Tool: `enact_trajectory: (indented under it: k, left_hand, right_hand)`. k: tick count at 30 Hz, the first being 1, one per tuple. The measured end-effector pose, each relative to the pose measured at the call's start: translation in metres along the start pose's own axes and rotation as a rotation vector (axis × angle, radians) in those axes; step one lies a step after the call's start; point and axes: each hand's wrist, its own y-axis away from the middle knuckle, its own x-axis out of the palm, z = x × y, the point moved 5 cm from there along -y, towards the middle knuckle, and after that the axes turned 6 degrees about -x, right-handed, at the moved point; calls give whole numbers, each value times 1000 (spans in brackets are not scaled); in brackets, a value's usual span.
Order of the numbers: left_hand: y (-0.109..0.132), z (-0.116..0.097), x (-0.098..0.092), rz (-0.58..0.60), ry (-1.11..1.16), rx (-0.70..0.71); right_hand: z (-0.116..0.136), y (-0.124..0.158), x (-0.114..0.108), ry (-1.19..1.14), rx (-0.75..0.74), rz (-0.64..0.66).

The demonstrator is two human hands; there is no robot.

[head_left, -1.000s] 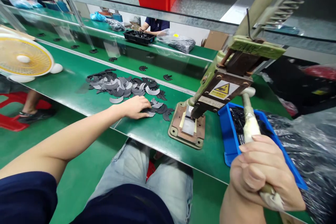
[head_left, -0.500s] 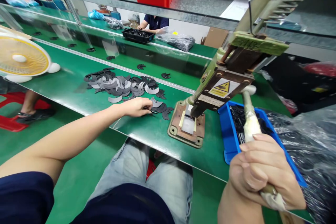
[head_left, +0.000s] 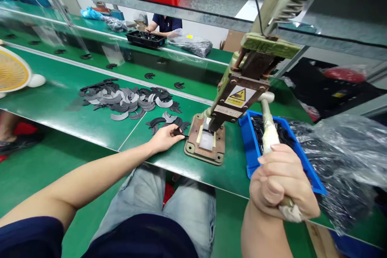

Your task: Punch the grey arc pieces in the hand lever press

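Left hand [head_left: 165, 139] pinches a dark crescent piece [head_left: 179, 132] on the bench [head_left: 90, 127], just left of the press base [head_left: 220, 148]. Right hand [head_left: 279, 183] is clamped round the lever [head_left: 269, 133]. Judgement: seat the piece flat and keep fingers clear before pressing.

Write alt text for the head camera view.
The right hand grips the lever handle of a hand press; the left hand pinches a dark piece beside the press base. Crescent pieces lie scattered on the green bench.
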Motion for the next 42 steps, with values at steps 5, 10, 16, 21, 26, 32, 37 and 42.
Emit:
enact_trajectory:
  k: [5,10,16,21,26,32,37,42]
  left_hand:
    - [-24,-33,-3,115,246,-94]
    - [-43,-65,12,288,297,-139]
    - [-58,-70,39,420,161,-223]
    - [-68,-75,55,459,130,-236]
    - [-79,-79,63,497,68,-208]
    - [-84,-85,67,491,-56,-335]
    - [-81,-93,71,499,-119,-461]
    - [-69,-106,67,481,-63,-351]
  right_hand:
    - [1,0,0,7,24,-4]
    - [4,-1,0,4,34,20]
    - [4,-1,1,9,35,14]
    - [4,0,0,-2,45,-12]
    - [5,0,-1,-28,62,-15]
    - [6,0,2,-1,129,-30]
    - [6,0,2,7,127,-47]
    - [8,-2,0,8,120,23]
